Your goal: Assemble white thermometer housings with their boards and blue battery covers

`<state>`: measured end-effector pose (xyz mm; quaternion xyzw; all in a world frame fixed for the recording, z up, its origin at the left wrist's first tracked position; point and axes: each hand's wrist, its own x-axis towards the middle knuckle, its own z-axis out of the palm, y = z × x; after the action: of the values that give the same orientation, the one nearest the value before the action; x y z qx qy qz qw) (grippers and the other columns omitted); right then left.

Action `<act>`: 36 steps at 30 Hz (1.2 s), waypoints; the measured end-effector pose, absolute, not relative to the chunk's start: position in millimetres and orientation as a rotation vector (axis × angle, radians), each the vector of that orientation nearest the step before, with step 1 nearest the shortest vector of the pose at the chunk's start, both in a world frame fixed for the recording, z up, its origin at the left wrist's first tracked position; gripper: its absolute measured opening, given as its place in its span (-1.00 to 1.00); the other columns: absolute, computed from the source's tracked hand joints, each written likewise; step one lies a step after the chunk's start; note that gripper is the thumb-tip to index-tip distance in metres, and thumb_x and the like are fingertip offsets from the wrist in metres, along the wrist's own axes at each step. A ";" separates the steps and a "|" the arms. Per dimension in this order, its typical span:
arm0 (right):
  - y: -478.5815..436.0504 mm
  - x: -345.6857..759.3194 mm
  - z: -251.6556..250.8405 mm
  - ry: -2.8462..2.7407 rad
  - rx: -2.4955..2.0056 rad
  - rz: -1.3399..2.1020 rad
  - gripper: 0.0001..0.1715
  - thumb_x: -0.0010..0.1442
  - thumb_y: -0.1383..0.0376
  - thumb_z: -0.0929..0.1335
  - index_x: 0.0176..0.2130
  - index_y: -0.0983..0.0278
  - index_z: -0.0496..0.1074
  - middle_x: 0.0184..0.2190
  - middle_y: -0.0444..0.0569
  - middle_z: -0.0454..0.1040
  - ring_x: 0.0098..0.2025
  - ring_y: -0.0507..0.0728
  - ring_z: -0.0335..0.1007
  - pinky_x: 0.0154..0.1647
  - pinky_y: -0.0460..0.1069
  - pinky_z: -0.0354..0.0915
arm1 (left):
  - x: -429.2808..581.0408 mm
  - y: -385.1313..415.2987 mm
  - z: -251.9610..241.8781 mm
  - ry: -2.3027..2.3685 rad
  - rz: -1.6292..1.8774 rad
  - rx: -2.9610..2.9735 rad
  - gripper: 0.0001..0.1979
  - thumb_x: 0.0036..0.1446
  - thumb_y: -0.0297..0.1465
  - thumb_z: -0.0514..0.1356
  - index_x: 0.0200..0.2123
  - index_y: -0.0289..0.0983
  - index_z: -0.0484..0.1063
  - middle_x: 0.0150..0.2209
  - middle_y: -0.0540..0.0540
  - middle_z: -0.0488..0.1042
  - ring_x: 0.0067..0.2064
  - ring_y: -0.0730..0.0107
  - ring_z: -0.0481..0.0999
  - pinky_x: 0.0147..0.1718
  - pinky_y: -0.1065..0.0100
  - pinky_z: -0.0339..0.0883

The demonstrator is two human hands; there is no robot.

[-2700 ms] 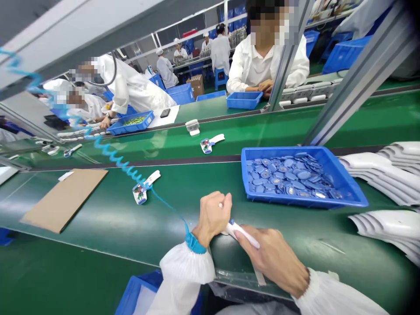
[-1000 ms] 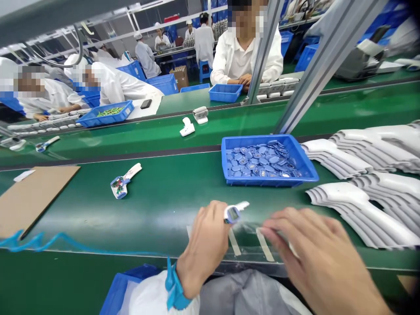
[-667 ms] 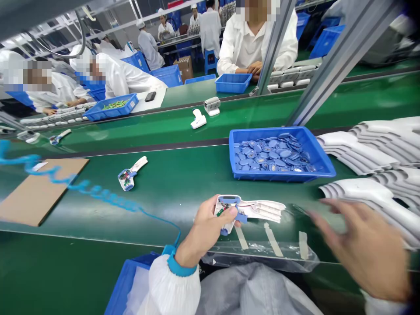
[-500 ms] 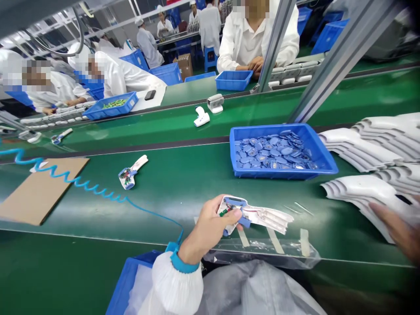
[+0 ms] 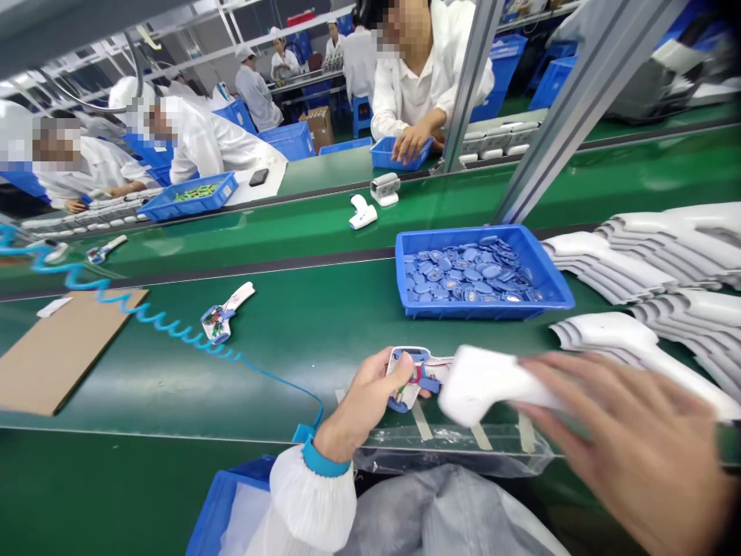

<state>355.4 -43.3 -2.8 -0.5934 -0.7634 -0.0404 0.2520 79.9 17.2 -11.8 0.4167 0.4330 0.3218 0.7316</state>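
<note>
Moved: our right hand (image 5: 614, 440) now comes in from the right with a white shell (image 5: 492, 386), and it is over the belt, no longer by the stack of shells (image 5: 642, 340).

Left hand: our left hand (image 5: 360, 401) is shut around an open thermometer (image 5: 412, 378). We can see its small board and thin wires. Our thumb (image 5: 404, 364) lies on top.

Right hand: our fingers (image 5: 556, 378) are wrapped on the shell and have hold of it. The picture is blurry here.

Where it is: we hold the thermometer low over the belt (image 5: 278, 371), just above a clear plastic sheet (image 5: 451, 448). The shell is right by its handle, but we cannot tell if they touch.

Wrist: a blue strap (image 5: 324, 461) sits on our left wrist, and a curly blue cord (image 5: 150, 320) runs from it across the belt.

Near us: a blue tray (image 5: 480, 309) full of blue discs sits on the belt. Another open thermometer (image 5: 220, 316) lies to the left, near a brown card (image 5: 63, 351).

Below: a blue bin (image 5: 223, 510) and a grey bag (image 5: 445, 517) are under the belt edge.

Across: a co-worker's hand (image 5: 410, 143) is on a small blue tray (image 5: 394, 154).
</note>
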 end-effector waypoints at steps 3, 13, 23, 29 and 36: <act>-43.9 314.4 7.5 -2.255 -1.472 -0.367 -0.64 0.38 0.19 0.33 0.14 0.10 0.41 0.04 -0.04 0.57 0.04 0.34 0.48 0.04 0.29 0.14 | 80.4 15.4 -12.7 0.952 0.753 0.919 -0.47 0.24 0.08 0.19 -0.09 -0.28 0.54 -0.17 -0.14 0.54 -0.11 0.25 0.49 -0.22 0.37 0.32; -19.4 281.9 1.8 -2.372 -1.329 -0.490 -0.72 0.41 0.26 0.31 0.03 0.37 0.42 -0.03 0.07 0.59 -0.03 0.28 0.49 0.05 0.26 0.17 | 75.4 15.3 -17.6 0.884 0.711 1.093 -0.54 0.16 -0.18 0.37 0.03 -0.29 0.45 -0.07 -0.14 0.50 -0.09 0.26 0.45 -0.11 0.34 0.31; -11.9 287.6 -3.7 -2.181 -1.643 0.566 -0.66 0.32 -0.01 0.35 -0.06 0.14 0.46 -0.24 -0.10 0.60 -0.30 0.14 0.53 -0.35 0.02 0.34 | 77.3 17.5 -8.4 0.967 0.686 1.479 -0.61 0.25 -0.14 0.27 0.04 -0.24 0.47 -0.10 -0.11 0.53 -0.13 0.25 0.47 -0.15 0.32 0.29; -9.1 288.7 11.6 -1.997 -1.602 0.942 -0.71 0.26 0.02 0.40 -0.11 0.13 0.48 -0.28 -0.14 0.55 -0.33 0.09 0.48 -0.40 -0.03 0.33 | 75.8 16.1 -15.3 0.990 0.717 1.479 -0.65 0.24 -0.13 0.28 -0.05 -0.24 0.52 -0.22 -0.06 0.51 -0.24 0.33 0.42 -0.27 0.37 0.24; 10.9 237.9 17.7 -1.760 -1.532 0.491 -0.51 0.39 0.06 0.28 -0.51 0.22 0.30 -0.52 -0.15 0.33 -0.46 0.00 0.25 -0.38 -0.03 0.18 | 91.6 10.0 -5.3 1.104 0.732 1.669 -0.74 0.14 -0.28 0.35 -0.14 -0.24 0.46 -0.23 -0.11 0.55 -0.29 0.25 0.48 -0.32 0.31 0.25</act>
<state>237.9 10.9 17.7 -0.5971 -0.6857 0.1914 0.3697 91.6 10.0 -5.3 0.6853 0.4535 0.3004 0.4842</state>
